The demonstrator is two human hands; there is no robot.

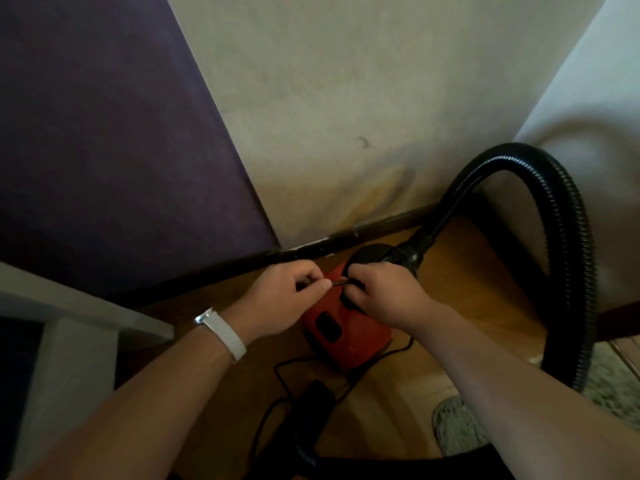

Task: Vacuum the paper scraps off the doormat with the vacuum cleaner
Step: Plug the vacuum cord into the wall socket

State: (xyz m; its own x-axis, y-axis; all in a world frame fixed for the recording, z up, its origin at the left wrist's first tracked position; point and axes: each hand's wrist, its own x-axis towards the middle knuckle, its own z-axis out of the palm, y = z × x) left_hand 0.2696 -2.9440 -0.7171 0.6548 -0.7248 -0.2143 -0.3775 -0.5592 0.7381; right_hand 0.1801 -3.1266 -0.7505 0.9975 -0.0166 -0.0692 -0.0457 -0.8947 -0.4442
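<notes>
- The red boxy plastic vacuum cleaner (341, 336) is sitting on the smooth wooden floor (467, 271), just below both sets of fingertips, toward 6 o'clock.
- The left hand (277, 299) and the right hand (384, 296) are each pinching one end of a thin dark piece (341, 282) above the cleaner's top; what it is cannot be told.
- A black ribbed hose (568, 244) is arching away at 2 o'clock.
- The pale shaggy doormat (450, 427) is lying at 5 o'clock, well apart from the fingers.

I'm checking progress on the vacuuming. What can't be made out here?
Head view:
Dark thin part pinched by left hand and right hand: fingers hide most.
Vacuum cleaner top: under both hands.
Shaggy mat: mostly cut off by right forearm and frame edge.
Hose far end: behind forearm.
</notes>
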